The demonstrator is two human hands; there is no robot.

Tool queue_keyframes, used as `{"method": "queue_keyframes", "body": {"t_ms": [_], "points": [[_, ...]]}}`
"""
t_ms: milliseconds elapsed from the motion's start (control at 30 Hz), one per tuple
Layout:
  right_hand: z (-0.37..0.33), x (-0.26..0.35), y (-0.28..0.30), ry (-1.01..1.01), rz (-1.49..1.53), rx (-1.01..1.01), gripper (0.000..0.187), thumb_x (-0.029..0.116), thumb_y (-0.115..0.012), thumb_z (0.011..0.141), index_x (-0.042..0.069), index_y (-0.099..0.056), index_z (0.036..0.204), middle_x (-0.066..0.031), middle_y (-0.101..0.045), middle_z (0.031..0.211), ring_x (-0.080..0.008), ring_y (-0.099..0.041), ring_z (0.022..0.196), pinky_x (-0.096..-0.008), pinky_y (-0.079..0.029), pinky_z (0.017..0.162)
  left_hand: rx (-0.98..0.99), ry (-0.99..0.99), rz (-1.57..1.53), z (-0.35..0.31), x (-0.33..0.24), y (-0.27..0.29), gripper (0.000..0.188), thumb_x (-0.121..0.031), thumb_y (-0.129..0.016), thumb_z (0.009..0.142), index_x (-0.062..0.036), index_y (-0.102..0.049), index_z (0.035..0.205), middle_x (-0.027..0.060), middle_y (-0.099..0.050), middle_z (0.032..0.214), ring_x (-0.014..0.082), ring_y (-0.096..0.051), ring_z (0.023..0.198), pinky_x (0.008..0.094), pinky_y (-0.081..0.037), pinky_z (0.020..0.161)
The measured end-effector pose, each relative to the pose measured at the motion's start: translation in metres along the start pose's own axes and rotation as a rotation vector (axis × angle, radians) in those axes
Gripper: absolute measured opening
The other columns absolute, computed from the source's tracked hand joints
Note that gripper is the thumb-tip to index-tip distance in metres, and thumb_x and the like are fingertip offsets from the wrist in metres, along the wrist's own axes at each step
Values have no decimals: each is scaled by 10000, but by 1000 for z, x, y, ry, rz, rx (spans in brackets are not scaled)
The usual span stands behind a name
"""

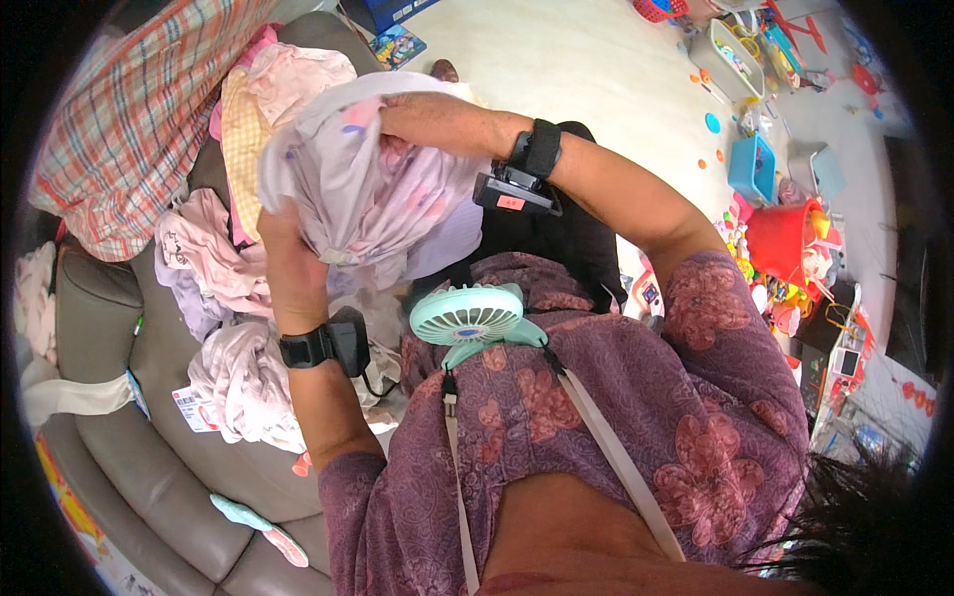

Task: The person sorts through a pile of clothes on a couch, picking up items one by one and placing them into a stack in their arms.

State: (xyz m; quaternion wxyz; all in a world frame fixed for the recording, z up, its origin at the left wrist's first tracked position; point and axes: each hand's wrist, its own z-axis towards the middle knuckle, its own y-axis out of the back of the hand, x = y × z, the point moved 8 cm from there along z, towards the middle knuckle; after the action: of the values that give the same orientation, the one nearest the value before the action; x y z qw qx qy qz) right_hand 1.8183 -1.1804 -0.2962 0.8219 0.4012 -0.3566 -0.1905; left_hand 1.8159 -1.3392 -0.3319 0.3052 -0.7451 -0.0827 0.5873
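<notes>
A pale lavender-grey garment with pink and purple print hangs bunched in the air between my hands, above my lap. My left hand grips its near left side; motion blurs the fingers. Higher up, my right hand is closed on the cloth, with folds hiding most of its fingers. Which kind of garment it is cannot be made out. Just left of my left forearm lie a crumpled pink garment and a whitish-pink bundle of cloth.
A brown leather sofa with more clothes and a plaid cloth takes up the left. Mint and pink small items lie on it. Right, toys surround a red bucket and blue bin. A mint fan hangs at my chest.
</notes>
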Motion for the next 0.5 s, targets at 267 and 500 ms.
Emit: {"method": "queue_keyframes", "body": {"t_ms": [267,500], "points": [[-7,2,14,-532,735,300,187,165,-627,753,-14,-636,806,-36,-602,706,-86,-510,631,-250,-413,590,-256,-175,947,10,-5,55,263,-34,-636,662,58,-613,907,50,-628,851,144,-582,758,266,-450,678],[7,-4,84,-380,2003,-342,219,28,-510,811,-58,-554,1008,-146,-610,972,-217,-607,879,-300,-476,824,-671,52,467,2,1,132,302,49,-594,710,60,-570,1012,104,-612,941,166,-582,806,301,-471,718]]}}
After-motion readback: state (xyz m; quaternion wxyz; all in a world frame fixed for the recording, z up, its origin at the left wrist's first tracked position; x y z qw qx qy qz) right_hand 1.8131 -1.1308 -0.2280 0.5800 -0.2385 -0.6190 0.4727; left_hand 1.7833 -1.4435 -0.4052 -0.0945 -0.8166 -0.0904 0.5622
